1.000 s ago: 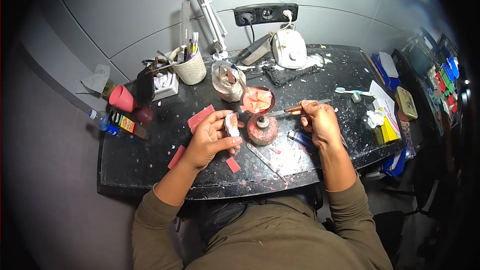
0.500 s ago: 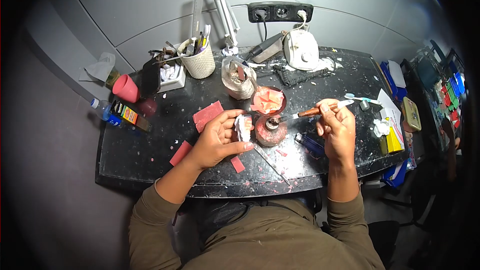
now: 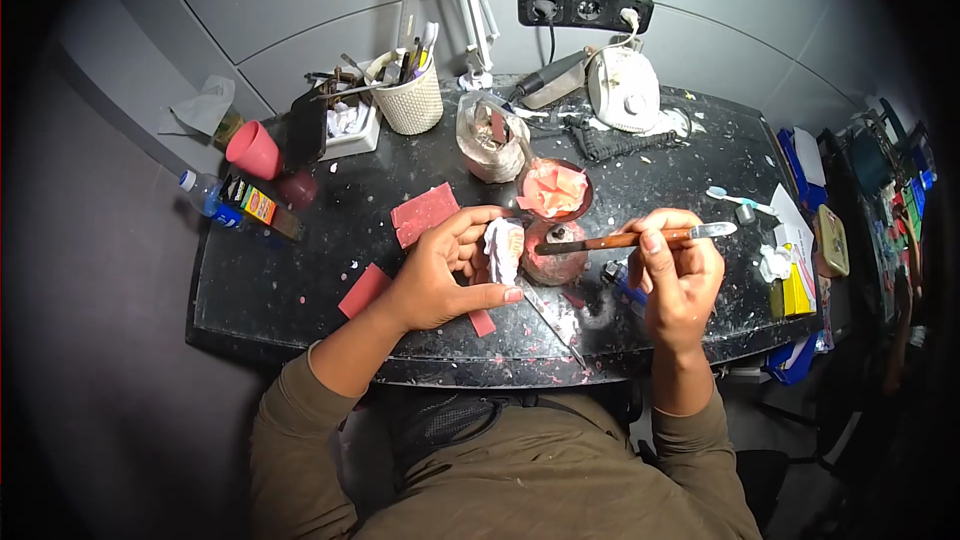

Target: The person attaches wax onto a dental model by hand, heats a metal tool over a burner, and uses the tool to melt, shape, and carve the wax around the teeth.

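My left hand is closed around a white plaster dental cast, which has pink material on its right face. Pinched in my right hand is a wax knife with a brown wooden handle. Its dark tip points left, close to the cast, and passes in front of a wax-spattered burner; whether the tip touches the cast I cannot tell. Just behind the burner sits a round dish with crumpled pink wax pieces. A thin metal instrument lies below the cast.
Pink wax sheets lie left of my left hand. Behind stand a plastic-lined jar, a woven cup of tools and a white machine. A toothbrush and a yellow box are at right, a pink cup at left.
The wax knife's tip has moved left from the burner's top toward the cast, and its blade now lies across the burner. My left hand has shifted slightly right with the cast.
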`<state>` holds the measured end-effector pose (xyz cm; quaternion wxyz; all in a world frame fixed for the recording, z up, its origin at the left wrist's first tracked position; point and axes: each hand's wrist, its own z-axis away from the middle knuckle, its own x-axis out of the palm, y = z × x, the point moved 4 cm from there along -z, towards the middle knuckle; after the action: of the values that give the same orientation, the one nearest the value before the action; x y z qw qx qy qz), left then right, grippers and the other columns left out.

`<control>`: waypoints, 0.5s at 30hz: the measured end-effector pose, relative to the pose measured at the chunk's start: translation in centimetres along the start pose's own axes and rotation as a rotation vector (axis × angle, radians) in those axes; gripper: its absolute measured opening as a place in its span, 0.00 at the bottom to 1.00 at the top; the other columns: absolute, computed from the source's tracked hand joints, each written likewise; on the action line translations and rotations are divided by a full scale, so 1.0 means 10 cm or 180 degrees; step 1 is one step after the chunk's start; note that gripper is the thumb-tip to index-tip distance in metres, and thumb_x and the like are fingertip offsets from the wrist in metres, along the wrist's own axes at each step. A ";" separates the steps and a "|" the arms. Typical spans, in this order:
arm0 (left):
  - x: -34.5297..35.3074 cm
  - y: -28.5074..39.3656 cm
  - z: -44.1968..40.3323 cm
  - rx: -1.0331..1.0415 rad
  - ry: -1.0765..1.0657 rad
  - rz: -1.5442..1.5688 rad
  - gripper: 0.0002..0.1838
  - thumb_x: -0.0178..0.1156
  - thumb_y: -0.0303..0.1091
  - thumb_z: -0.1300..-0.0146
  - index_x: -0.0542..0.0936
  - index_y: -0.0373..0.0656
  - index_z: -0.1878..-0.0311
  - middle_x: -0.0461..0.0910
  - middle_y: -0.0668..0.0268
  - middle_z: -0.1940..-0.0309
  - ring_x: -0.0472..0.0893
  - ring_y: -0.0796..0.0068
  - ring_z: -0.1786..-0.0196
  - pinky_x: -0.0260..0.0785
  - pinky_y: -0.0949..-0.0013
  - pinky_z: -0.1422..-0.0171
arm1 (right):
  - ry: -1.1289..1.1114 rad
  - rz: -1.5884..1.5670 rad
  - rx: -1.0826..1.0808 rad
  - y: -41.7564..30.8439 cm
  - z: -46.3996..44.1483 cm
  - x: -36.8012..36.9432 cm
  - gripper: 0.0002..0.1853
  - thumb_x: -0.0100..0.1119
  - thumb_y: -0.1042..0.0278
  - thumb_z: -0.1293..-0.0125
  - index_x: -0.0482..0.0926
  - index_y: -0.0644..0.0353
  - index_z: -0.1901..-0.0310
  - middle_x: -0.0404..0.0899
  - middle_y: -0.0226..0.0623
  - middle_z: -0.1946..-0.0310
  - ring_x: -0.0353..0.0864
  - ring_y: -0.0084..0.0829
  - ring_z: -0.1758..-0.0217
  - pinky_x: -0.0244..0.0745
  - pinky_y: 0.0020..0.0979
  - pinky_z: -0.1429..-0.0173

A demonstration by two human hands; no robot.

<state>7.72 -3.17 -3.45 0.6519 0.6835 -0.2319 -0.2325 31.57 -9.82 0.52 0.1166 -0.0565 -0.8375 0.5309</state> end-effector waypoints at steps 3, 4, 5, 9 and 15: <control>0.00 0.00 0.01 0.0005 -0.0028 0.0029 0.46 0.78 0.27 0.50 0.62 0.32 0.30 0.79 0.58 0.44 0.80 0.79 0.50 0.74 0.76 0.51 | -0.0221 0.0082 -0.0138 -0.02 0.04 0.10 0.06 0.60 0.73 0.28 0.78 0.67 0.56 0.81 0.32 0.69 0.73 0.15 0.75 0.67 0.18 0.72; 0.00 0.00 0.00 -0.0007 -0.0055 0.0029 0.46 0.78 0.27 0.50 0.62 0.32 0.30 0.79 0.58 0.44 0.80 0.79 0.50 0.74 0.75 0.50 | -0.0265 0.0145 -0.0156 -0.02 0.05 0.13 0.06 0.60 0.74 0.28 0.78 0.67 0.56 0.80 0.32 0.70 0.73 0.15 0.75 0.67 0.18 0.72; 0.00 -0.02 0.00 -0.0012 -0.0060 0.0035 0.46 0.78 0.27 0.50 0.62 0.32 0.30 0.79 0.58 0.44 0.80 0.79 0.50 0.74 0.75 0.50 | -0.0261 0.0150 -0.0149 -0.02 0.06 0.14 0.06 0.60 0.74 0.28 0.78 0.67 0.56 0.80 0.32 0.70 0.73 0.15 0.75 0.67 0.18 0.72; 0.01 -0.02 0.00 -0.0013 -0.0113 0.0392 0.46 0.78 0.26 0.51 0.62 0.30 0.30 0.79 0.58 0.44 0.81 0.77 0.48 0.74 0.73 0.48 | -0.0321 0.0208 -0.0213 -0.03 0.07 0.19 0.05 0.60 0.76 0.29 0.78 0.69 0.57 0.83 0.34 0.70 0.75 0.15 0.73 0.69 0.18 0.70; 0.00 -0.04 0.00 -0.0097 -0.0150 0.0364 0.45 0.78 0.26 0.51 0.63 0.29 0.31 0.79 0.58 0.44 0.81 0.77 0.48 0.74 0.73 0.46 | -0.0419 0.0250 -0.0384 -0.03 0.07 0.22 0.04 0.60 0.78 0.30 0.78 0.70 0.58 0.85 0.39 0.66 0.83 0.20 0.66 0.77 0.21 0.62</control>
<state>7.73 -3.11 -3.88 0.6688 0.6534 -0.2824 -0.2144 29.25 -10.11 0.83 0.0368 -0.0613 -0.8709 0.4862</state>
